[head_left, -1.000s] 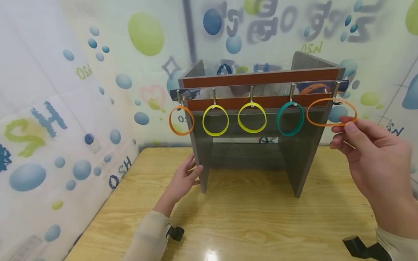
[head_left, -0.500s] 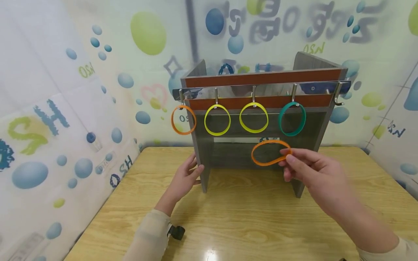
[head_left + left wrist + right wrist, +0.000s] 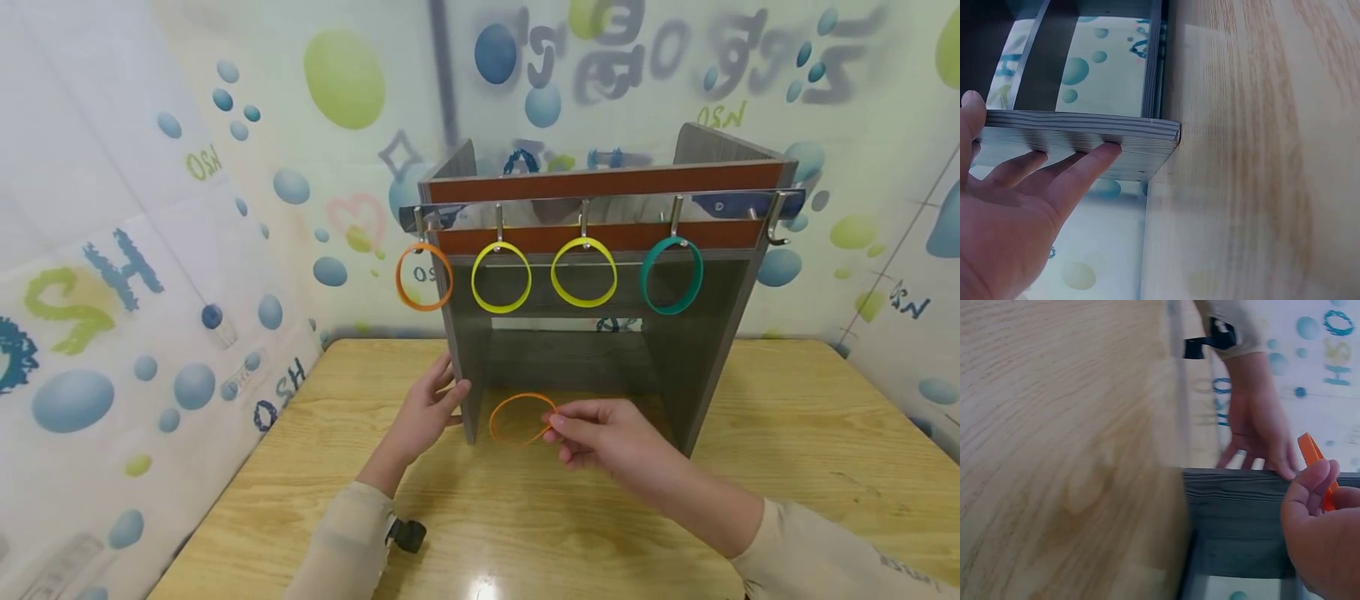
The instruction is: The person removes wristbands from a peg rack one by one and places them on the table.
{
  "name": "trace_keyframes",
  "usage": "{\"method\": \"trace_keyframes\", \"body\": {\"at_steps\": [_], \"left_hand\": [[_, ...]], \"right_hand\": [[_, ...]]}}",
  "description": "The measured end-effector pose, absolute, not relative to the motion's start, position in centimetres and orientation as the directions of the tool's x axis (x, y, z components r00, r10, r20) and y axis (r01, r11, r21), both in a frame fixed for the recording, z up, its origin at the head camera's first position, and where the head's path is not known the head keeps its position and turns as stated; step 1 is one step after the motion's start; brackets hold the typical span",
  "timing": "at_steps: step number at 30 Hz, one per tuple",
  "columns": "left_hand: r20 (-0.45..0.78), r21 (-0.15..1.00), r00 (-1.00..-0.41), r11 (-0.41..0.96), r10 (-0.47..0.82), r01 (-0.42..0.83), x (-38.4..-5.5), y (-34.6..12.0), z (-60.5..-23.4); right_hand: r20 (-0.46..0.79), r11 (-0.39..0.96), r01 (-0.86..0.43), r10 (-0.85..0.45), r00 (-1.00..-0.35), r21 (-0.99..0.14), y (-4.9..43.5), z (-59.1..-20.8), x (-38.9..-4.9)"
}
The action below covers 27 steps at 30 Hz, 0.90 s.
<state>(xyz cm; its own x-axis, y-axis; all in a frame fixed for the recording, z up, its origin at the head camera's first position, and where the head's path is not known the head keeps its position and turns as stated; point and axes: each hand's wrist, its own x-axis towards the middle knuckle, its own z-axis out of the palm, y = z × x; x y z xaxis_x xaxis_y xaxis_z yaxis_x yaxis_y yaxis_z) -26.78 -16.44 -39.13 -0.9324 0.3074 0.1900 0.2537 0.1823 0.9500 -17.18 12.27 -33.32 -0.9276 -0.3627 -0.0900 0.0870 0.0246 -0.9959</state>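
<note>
A thin orange wristband [image 3: 525,395] is pinched between the thumb and fingers of my right hand [image 3: 607,433], low in front of the rack. The right wrist view shows the band [image 3: 1310,449] standing out past the thumb. My left hand [image 3: 423,417] holds the left side panel [image 3: 462,367] of the grey wooden rack; in the left wrist view its fingers lie along the panel's outer face, thumb at the front edge. Along the rack's metal hook strip [image 3: 630,208] hang an orange band [image 3: 422,310], two yellow bands [image 3: 501,312] and a teal band [image 3: 646,275].
The rightmost hook [image 3: 777,221] carries no band. The rack stands toward the back of a wood-grain table [image 3: 525,517]. Behind and to the sides is a patterned wall sheet [image 3: 345,79]. A black wrist mount [image 3: 408,536] sticks out from my left sleeve.
The orange wristband has come off the rightmost hook. My right hand has carried it left and down to the rack's lower front. The left hand stays on the panel.
</note>
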Motion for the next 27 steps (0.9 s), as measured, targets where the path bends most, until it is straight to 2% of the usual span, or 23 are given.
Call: {"method": "trace_keyframes", "body": {"at_steps": [7,12,18,27], "left_hand": [[0.177,0.955,-0.939,0.18,0.295,0.236,-26.7,-16.5,-39.2],[0.187,0.951,-0.936,0.183,0.298,0.249,-26.9,-16.5,-39.4],[0.197,0.95,-0.935,0.176,0.296,0.256,-27.1,-16.4,-39.5],[0.2,0.95,-0.934,0.175,0.297,0.259,-27.0,-16.3,-39.3]], "right_hand": [[-0.188,0.087,0.167,-0.407,-0.894,-0.982,9.8,-36.6,-18.6],[-0.221,0.069,0.212,-0.425,-0.878,-0.975,8.4,-38.4,-19.4],[-0.261,0.042,0.27,-0.439,-0.86,-0.962,7.2,-39.4,-20.0],[-0.285,0.054,0.292,-0.443,-0.85,-0.955,6.1,-40.6,-20.8]]}}
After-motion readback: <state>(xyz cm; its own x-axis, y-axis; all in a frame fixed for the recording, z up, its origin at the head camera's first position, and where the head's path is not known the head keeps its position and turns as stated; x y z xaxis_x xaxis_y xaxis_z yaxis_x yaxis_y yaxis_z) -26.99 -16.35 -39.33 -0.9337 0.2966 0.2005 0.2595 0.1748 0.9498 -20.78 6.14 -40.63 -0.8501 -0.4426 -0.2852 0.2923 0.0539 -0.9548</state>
